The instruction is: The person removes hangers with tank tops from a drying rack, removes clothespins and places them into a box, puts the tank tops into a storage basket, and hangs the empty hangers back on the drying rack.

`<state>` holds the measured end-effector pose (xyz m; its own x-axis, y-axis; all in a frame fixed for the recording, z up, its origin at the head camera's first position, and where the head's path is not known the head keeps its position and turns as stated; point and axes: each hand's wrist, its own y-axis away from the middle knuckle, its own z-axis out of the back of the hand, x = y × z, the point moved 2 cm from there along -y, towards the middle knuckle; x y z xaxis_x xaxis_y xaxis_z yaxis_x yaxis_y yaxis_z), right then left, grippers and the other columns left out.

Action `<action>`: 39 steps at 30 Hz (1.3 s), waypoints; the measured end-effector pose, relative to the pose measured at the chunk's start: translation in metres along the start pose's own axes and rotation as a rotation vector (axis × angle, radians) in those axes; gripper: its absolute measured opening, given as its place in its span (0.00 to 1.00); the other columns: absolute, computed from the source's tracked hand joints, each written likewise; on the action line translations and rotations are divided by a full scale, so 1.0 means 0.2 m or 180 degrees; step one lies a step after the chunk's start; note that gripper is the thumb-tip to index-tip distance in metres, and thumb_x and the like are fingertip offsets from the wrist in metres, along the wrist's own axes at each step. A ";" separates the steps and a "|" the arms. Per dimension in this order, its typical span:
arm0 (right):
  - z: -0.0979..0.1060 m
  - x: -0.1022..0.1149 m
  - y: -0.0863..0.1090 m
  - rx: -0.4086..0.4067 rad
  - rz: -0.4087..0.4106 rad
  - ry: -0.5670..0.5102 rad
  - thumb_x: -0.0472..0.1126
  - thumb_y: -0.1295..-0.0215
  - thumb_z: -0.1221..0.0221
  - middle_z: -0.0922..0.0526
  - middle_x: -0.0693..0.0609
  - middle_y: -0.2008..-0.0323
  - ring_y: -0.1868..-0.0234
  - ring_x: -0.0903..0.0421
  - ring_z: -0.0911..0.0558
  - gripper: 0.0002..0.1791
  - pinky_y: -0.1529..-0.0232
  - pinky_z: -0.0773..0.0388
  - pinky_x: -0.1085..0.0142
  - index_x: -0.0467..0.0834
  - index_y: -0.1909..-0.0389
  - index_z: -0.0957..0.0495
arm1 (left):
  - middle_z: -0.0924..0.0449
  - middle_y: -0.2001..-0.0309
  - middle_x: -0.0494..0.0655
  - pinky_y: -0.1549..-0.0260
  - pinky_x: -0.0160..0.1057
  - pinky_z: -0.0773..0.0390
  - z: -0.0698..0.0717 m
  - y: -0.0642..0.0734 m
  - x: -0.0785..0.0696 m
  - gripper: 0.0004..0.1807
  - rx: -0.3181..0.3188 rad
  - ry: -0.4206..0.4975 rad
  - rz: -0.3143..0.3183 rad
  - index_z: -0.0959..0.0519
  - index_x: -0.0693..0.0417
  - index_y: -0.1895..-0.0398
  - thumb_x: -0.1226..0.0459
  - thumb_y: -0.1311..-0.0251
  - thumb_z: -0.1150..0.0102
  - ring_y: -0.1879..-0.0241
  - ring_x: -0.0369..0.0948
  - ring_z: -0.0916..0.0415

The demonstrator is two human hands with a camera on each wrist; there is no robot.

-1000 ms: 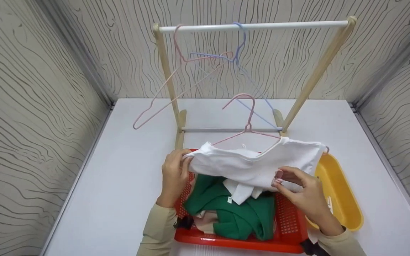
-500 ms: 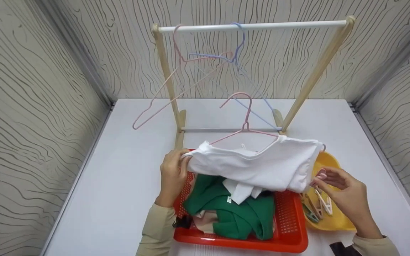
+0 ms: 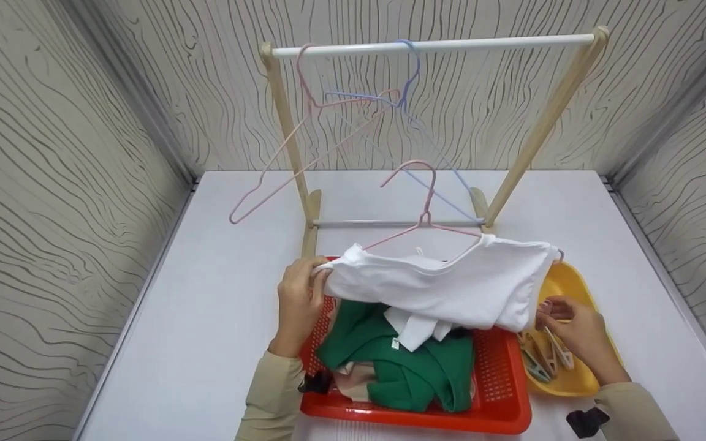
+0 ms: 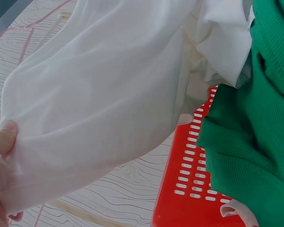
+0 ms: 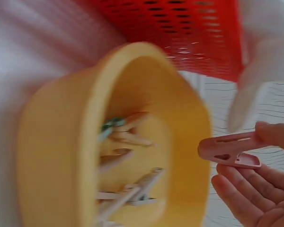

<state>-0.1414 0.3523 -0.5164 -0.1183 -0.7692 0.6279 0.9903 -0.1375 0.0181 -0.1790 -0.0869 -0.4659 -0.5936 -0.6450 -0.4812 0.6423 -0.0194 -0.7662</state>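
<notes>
A white garment (image 3: 451,291) hangs on a pink hanger (image 3: 428,211), above the red basket. My left hand (image 3: 299,294) grips the garment's left shoulder with thumb and fingers, and the thumb shows on the white cloth (image 4: 85,104) in the left wrist view. Beside the garment's right edge, my right hand (image 3: 580,331) is over the yellow basin (image 3: 598,367). Between its thumb and fingers it pinches a pink clothespin (image 5: 229,150), seen plainly in the right wrist view. The clothespin is apart from the cloth there.
In the red basket (image 3: 414,422) lies green clothing (image 3: 420,373) with white and beige cloth. Several clothespins (image 5: 142,184) lie in the yellow basin. Behind stands a rack with a white bar (image 3: 488,44), holding a pink hanger (image 3: 267,165) and a blue hanger (image 3: 414,73).
My right hand has moved from the garment's front to the right, past its edge, then slightly back left, carrying the clothespin. The left hand keeps its grip and the garment stays nearly still.
</notes>
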 end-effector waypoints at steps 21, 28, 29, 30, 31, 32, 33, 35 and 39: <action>-0.09 -0.16 -0.08 0.0452 -0.0552 0.0036 0.37 0.36 0.42 0.23 0.23 0.52 0.55 0.35 0.19 0.28 0.56 0.17 0.53 0.18 0.45 0.33 | 0.17 0.65 0.53 0.63 0.46 0.18 0.00 0.01 0.00 0.08 0.0014 0.0071 0.0010 0.22 0.64 0.63 0.75 0.46 0.37 0.65 0.46 0.21; -0.01 -0.08 -0.03 -0.0157 -0.0393 0.0100 0.39 0.34 0.42 0.20 0.25 0.55 0.55 0.33 0.18 0.23 0.60 0.16 0.58 0.23 0.47 0.29 | 0.17 0.65 0.53 0.62 0.45 0.18 0.00 0.01 0.01 0.09 0.0041 0.0104 0.0035 0.22 0.63 0.62 0.76 0.47 0.37 0.64 0.45 0.22; 0.01 -0.05 -0.02 -0.0323 -0.0324 0.0086 0.38 0.34 0.42 0.19 0.26 0.55 0.56 0.34 0.17 0.22 0.61 0.16 0.64 0.24 0.48 0.27 | 0.17 0.65 0.53 0.62 0.44 0.19 0.00 0.01 0.01 0.09 0.0045 0.0110 0.0034 0.22 0.63 0.63 0.75 0.47 0.37 0.64 0.45 0.22; 0.02 -0.03 -0.01 -0.0486 -0.0244 0.0066 0.38 0.35 0.41 0.18 0.26 0.56 0.59 0.41 0.15 0.21 0.63 0.18 0.71 0.24 0.49 0.26 | 0.18 0.66 0.53 0.62 0.43 0.19 0.00 0.01 0.01 0.08 0.0051 0.0117 0.0034 0.22 0.63 0.63 0.75 0.47 0.36 0.64 0.45 0.22; 0.04 -0.01 0.00 -0.0619 -0.0169 0.0027 0.38 0.35 0.41 0.18 0.26 0.57 0.63 0.51 0.13 0.20 0.65 0.21 0.79 0.25 0.50 0.25 | 0.18 0.66 0.52 0.62 0.43 0.20 0.00 0.01 0.01 0.08 0.0054 0.0120 0.0030 0.22 0.63 0.63 0.75 0.47 0.36 0.64 0.44 0.22; 0.06 0.02 0.01 -0.0747 -0.0088 -0.0021 0.37 0.35 0.41 0.18 0.26 0.57 0.66 0.62 0.15 0.19 0.67 0.25 0.85 0.25 0.51 0.24 | 0.18 0.66 0.52 0.62 0.42 0.20 0.00 0.01 0.01 0.08 0.0056 0.0120 0.0025 0.22 0.63 0.63 0.75 0.47 0.36 0.64 0.44 0.22; 0.08 0.04 0.02 -0.0866 -0.0020 -0.0079 0.37 0.35 0.40 0.18 0.26 0.56 0.68 0.73 0.19 0.18 0.69 0.31 0.91 0.26 0.51 0.24 | 0.18 0.66 0.52 0.62 0.42 0.20 0.01 0.01 0.01 0.08 0.0059 0.0118 0.0019 0.22 0.63 0.63 0.75 0.47 0.36 0.64 0.44 0.22; 0.12 0.09 0.03 -0.1055 0.0063 -0.0209 0.36 0.35 0.41 0.18 0.26 0.56 0.69 0.90 0.32 0.18 0.69 0.39 0.97 0.27 0.51 0.24 | 0.18 0.67 0.52 0.63 0.42 0.20 0.01 0.01 0.01 0.08 0.0068 0.0125 0.0017 0.22 0.62 0.64 0.74 0.47 0.36 0.64 0.44 0.22; 0.17 0.18 0.06 -0.1352 0.0146 -0.0460 0.33 0.35 0.42 0.15 0.35 0.55 0.66 0.96 0.38 0.17 0.65 0.38 0.98 0.28 0.48 0.25 | 0.18 0.67 0.51 0.62 0.42 0.20 0.01 0.01 0.00 0.08 0.0069 0.0140 0.0014 0.22 0.62 0.63 0.74 0.47 0.36 0.64 0.44 0.22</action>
<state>-0.1308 0.3439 -0.4677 -0.0338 -0.6897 0.7233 0.8731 -0.3725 -0.3144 -0.1773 -0.0889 -0.4665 -0.6112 -0.6109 -0.5032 0.6550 -0.0335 -0.7549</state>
